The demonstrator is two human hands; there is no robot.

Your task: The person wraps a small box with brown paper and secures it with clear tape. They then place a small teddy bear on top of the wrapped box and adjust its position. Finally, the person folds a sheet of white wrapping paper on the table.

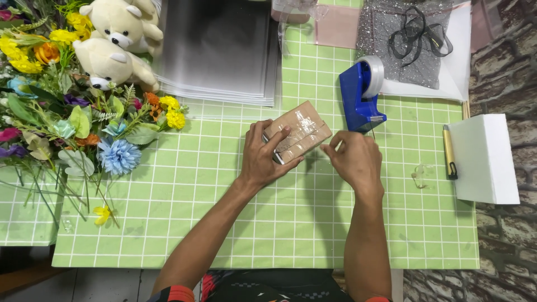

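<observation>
A small brown cardboard box wrapped in clear tape is tilted above the green checked tablecloth, near the table's middle. My left hand grips its left side, fingers over the top. My right hand sits just right of the box, fingertips pinched near its right corner; whether it holds a strip of tape I cannot tell. A blue tape dispenser with a clear tape roll stands right behind my right hand.
Artificial flowers and two cream teddy bears fill the left side. A stack of grey sheets lies at the back. Glittery grey fabric with black ribbon is back right. A white foam block and yellow cutter lie at right.
</observation>
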